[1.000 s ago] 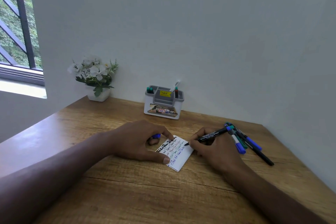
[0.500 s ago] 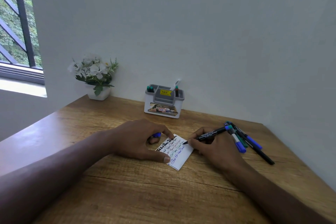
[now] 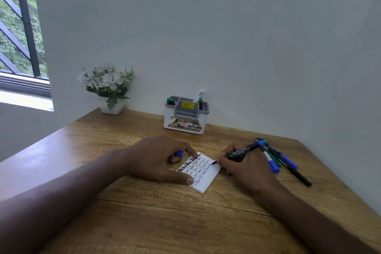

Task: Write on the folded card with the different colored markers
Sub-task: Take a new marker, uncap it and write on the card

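1. Head view: a white folded card (image 3: pixel 203 173) lay flat on the wooden desk (image 3: pixel 165 218), between the two hands, with several lines of handwriting in black, red, green and blue on its upper face.
2. The left hand (image 3: pixel 158 159) rested on the card's left edge, its thumb pressing the near corner and a fingertip pressing the far corner. Its other fingers were curled, and a blue marker cap (image 3: pixel 179 153) showed under them; whether the fingers actually held the cap could not be told.
3. The right hand (image 3: pixel 245 168) pinched a black marker (image 3: pixel 240 151) in a writing grip, fingers curled round the barrel. The black tip touched the card at its right edge, near the end of a written line.
4. A loose cluster of markers (image 3: pixel 282 159) with blue and green caps lay on the desk just beside the right hand, toward the right wall.
5. A grey-and-white pen holder (image 3: pixel 186 116) stood at the back against the wall with a few pens in it.
6. A white pot of white flowers (image 3: pixel 107 84) stood to the left of the holder.
7. A window (image 3: pixel 18 27) with dark bars showed at far left.
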Available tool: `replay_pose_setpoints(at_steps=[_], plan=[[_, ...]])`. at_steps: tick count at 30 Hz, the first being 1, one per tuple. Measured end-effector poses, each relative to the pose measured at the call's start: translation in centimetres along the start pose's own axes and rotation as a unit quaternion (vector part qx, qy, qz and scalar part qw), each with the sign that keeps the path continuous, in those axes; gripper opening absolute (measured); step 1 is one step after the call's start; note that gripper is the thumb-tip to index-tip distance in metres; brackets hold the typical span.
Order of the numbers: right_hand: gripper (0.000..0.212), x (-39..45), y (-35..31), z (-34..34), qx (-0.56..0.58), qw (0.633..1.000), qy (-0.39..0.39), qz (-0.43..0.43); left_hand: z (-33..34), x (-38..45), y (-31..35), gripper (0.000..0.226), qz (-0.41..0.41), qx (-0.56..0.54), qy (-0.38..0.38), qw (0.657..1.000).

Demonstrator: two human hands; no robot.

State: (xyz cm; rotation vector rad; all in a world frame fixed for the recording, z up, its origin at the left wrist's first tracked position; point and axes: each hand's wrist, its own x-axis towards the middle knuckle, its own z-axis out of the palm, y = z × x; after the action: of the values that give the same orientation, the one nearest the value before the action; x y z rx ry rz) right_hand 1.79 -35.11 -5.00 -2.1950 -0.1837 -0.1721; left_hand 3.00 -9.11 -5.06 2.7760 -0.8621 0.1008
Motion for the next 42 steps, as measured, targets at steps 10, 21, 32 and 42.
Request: replay_pose_setpoints(at_steps=[10, 21, 32, 42], plan=[[0.007, -0.1, -0.3, 0.0, 0.004, 1.000, 0.003, 0.017, -0.2, -0.2, 0.2, 0.075, 0.002, 0.008, -0.011, 1.000], [0.006, -0.1, -0.4, 0.1, -0.007, 0.999, 0.014, 0.030, -0.1, -0.1, 0.0, 0.075, 0.002, 0.008, -0.023, 1.000], [0.011, 0.2, -0.1, -1.0, 0.340, 0.938, 0.061, 0.026, 0.2, -0.6, -1.5, 0.030, 0.007, -0.112, 0.089, 0.990], [0.017, -1.1, -0.8, -0.8, 0.255, 0.959, 0.036, -0.122, 0.9, 0.3, -0.6, 0.020, 0.044, -0.031, 0.150, 0.987]])
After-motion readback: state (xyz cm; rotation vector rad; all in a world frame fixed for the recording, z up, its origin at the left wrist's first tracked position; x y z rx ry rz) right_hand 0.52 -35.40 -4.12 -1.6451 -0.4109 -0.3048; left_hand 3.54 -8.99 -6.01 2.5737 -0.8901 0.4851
